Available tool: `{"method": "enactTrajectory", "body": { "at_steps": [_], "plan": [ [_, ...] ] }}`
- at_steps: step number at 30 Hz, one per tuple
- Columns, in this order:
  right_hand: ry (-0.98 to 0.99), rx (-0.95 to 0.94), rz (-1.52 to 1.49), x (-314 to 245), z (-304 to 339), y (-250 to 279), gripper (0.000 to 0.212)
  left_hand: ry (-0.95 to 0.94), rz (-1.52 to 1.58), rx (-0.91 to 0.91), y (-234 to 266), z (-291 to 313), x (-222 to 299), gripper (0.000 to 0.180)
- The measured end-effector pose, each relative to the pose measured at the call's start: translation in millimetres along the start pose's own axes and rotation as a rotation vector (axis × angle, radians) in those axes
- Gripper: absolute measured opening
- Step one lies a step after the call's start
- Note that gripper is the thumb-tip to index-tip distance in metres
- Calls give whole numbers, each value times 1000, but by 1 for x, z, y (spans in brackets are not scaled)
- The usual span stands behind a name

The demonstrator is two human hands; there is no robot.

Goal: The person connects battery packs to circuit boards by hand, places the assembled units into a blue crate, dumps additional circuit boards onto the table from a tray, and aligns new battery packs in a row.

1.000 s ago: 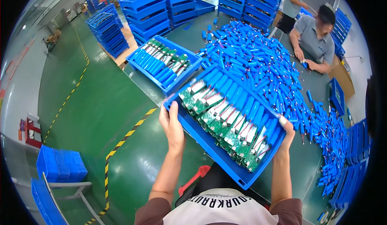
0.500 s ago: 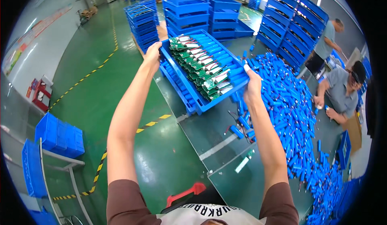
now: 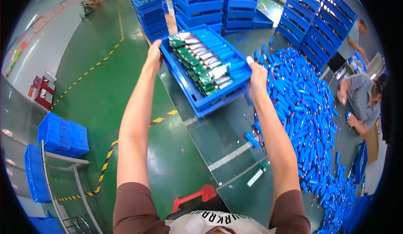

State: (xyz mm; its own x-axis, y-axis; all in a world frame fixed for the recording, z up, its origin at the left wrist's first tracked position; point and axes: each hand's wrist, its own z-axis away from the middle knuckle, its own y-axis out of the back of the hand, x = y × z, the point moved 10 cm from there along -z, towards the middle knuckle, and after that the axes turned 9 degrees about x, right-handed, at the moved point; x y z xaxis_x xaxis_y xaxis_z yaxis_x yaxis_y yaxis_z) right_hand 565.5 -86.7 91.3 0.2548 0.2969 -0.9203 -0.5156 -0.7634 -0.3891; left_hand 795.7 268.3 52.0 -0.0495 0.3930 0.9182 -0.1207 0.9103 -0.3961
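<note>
A blue plastic tray (image 3: 178, 79) is gripped at opposite ends by my two hands. My left hand (image 3: 155, 57) closes on its left end, and my right hand (image 3: 257, 78) on its right end, with a white covering on the thumb. Inside lie rows of blue cylindrical battery packs (image 3: 221, 51), wired to green circuit boards (image 3: 192, 64) with white parts. Beneath it a second blue tray (image 3: 218, 105) shows only along its lower edge. Whether the two trays touch all round is hidden.
A large heap of loose blue battery packs (image 3: 298, 108) covers the table (image 3: 210, 137) on my right. Tall stacks of blue trays (image 3: 197, 7) stand behind. One person (image 3: 359, 100) handles a pack at the far right, with another behind. A red handle (image 3: 195, 198) is near my body.
The held tray has moved slightly left over the lower tray, whose packs are now hidden. Both my hands still grip it. The seated person's hands have moved apart.
</note>
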Motion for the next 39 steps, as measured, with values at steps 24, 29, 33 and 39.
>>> {"method": "enactTrajectory", "body": {
  "at_steps": [24,29,33,39],
  "plan": [
    [74,340,985,-126,345,357,24,54,-458,451,409,353,-234,18],
    [60,787,851,-153,488,442,21,-615,-684,265,131,407,-47,22],
    [115,874,856,-137,518,427,20,-795,-694,-604,-64,461,-2,16],
    [215,848,1098,-149,533,379,16,-988,-894,-1355,-187,549,-74,48]
  ]
}}
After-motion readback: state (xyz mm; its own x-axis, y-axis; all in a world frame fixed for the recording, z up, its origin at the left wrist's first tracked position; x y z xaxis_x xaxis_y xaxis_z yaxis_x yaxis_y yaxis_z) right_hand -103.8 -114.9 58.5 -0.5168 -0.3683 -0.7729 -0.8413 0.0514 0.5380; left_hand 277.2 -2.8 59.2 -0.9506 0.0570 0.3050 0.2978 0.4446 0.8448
